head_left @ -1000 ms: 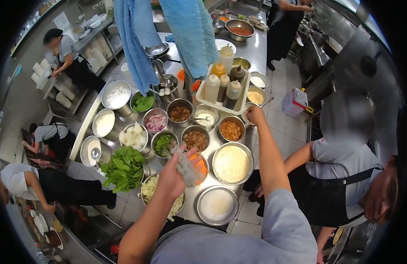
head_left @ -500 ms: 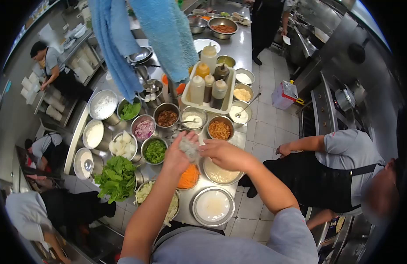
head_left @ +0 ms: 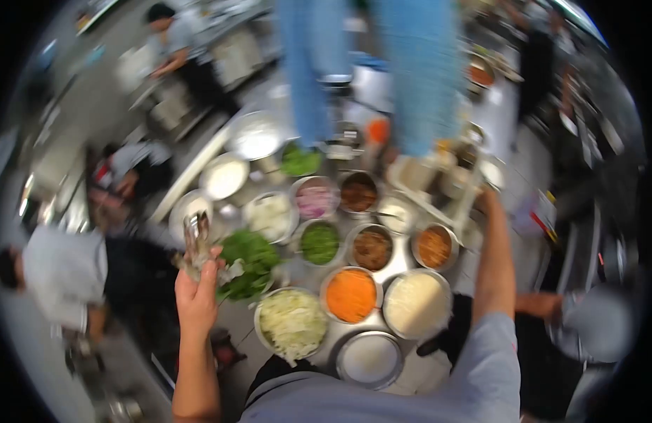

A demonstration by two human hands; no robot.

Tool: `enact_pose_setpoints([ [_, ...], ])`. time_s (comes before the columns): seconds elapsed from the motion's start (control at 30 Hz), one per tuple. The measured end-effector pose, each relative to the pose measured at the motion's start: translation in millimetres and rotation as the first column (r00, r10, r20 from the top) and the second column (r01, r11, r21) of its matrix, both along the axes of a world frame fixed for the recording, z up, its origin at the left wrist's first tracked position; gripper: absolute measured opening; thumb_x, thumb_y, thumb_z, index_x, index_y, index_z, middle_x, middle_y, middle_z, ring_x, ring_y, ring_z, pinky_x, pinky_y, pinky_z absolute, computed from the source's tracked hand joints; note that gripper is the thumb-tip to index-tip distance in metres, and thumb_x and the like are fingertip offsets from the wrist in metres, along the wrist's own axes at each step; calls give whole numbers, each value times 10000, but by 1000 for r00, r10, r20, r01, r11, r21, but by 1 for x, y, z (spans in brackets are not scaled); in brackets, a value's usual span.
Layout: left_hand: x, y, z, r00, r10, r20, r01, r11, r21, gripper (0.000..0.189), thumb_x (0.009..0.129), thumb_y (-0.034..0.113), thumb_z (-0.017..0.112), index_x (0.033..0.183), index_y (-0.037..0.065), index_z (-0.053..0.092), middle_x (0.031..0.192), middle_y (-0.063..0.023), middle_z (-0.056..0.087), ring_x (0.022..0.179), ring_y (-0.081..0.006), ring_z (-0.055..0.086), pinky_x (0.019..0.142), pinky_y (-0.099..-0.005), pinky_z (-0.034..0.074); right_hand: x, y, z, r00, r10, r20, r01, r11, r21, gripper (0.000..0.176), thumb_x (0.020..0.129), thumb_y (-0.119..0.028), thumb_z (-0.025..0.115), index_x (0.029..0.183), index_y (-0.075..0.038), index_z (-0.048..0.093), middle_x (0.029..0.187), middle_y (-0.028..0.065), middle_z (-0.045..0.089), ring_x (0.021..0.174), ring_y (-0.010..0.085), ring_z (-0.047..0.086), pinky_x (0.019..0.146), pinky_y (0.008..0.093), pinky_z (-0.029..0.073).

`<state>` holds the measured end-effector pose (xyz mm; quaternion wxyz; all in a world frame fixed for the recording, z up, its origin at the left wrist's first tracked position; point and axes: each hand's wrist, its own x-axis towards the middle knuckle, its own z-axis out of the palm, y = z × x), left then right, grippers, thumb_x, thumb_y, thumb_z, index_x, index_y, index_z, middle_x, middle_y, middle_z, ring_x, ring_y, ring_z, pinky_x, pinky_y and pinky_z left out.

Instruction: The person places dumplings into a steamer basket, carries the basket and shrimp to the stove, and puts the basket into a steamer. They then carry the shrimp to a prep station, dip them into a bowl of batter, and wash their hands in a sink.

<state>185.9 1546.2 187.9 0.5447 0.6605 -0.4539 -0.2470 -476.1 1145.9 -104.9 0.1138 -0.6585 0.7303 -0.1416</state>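
Observation:
At the left, my left hand is closed with its thumb up around a pale grey, wet-looking clump, bits of which stick out at both sides. Just beyond its fingers, a shiny metal utensil overlaps the bowl of white powder. Leafy greens lie right beside this hand. My right hand reaches far to the right, by the outer side of the bottle tray and close to a bowl of white food. Motion smears its fingers.
Bowls of shredded carrot, shredded cabbage, chopped greens, red onion and pale batter crowd the counter. Blue towels hang ahead. One co-worker stands left, another right; others are farther back.
My hands have parted: the left swung left with the grey clump toward the powder bowl, the right went forward and right past the bottle tray. The view has turned left and blurred.

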Motion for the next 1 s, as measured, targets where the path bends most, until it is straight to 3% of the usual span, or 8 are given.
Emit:
enact_pose_setpoints([
  [0.17, 67, 37, 11, 813, 93, -575, -278, 929, -244, 265, 1025, 315, 561, 1094, 61, 596, 890, -35, 550, 807, -142, 512, 740, -297, 417, 13, -3, 23, 983, 163, 87, -168, 984, 55, 381, 890, -112, 529, 1239, 3, 629, 1182, 276, 656, 1115, 386, 625, 965, 446, 468],
  [0.27, 95, 63, -7, 705, 36, -709, -351, 885, -304, 309, 1016, 409, 550, 1007, 102, 582, 807, -8, 512, 680, -127, 469, 619, -286, 386, -21, -28, -7, 954, 188, -232, -151, 974, 169, 194, 811, -120, 608, 861, 18, 735, 831, 241, 714, 791, 349, 696, 752, 444, 532],
  [0.4, 110, 83, -31, 644, -28, -765, -375, 860, -347, 402, 992, 520, 528, 924, 125, 558, 703, 16, 456, 517, -109, 397, 479, -260, 306, 1, -13, 24, 983, 98, -156, -81, 990, 113, 179, 785, -126, 635, 717, 23, 709, 700, 216, 686, 642, 321, 682, 635, 453, 531],
  [0.47, 116, 87, -43, 633, -81, -770, -368, 843, -391, 415, 988, 528, 525, 909, 123, 567, 672, 12, 435, 481, -108, 393, 452, -257, 308, 13, 2, 42, 960, 190, -203, -238, 939, -248, 152, 762, -133, 745, 718, 7, 704, 741, 249, 668, 690, 391, 679, 647, 471, 516],
  [0.6, 128, 92, -60, 436, -366, -822, -284, 811, -511, 481, 964, 587, 518, 903, 115, 587, 641, 12, 409, 453, -106, 388, 444, -256, 319, 9, 13, 68, 971, 116, -211, -194, 895, -402, 127, 804, -115, 739, 790, 8, 709, 663, 181, 657, 606, 301, 656, 566, 418, 494],
  [0.67, 133, 91, -69, 123, -584, -802, -319, 742, -589, 511, 953, 609, 515, 910, 107, 599, 645, 8, 413, 458, -116, 411, 443, -266, 329, 2, 20, 79, 760, -11, 650, 116, 986, -119, 125, 880, -114, 703, 935, -1, 704, 641, 55, 618, 535, 166, 571, 509, 308, 446],
  [0.8, 134, 89, -103, -131, -742, -658, -319, 660, -680, 587, 941, 633, 521, 920, 60, 647, 731, -38, 458, 533, -173, 435, 475, -296, 355, 91, 138, 150, 508, -3, 861, 209, 970, -120, 150, 933, -144, 674, 1028, -27, 686, 770, -16, 618, 646, 67, 550, 568, 223, 433],
  [1.0, 102, 89, -137, -325, -684, -653, -244, 728, -641, 573, 940, 631, 527, 936, 76, 671, 819, -44, 473, 771, -202, 454, 523, -315, 411, 421, 375, 250, 366, 117, 923, -433, 900, 57, 246, 857, -51, 655, 1082, 33, 707, 1015, 106, 732, 861, 138, 693, 732, 267, 544],
])
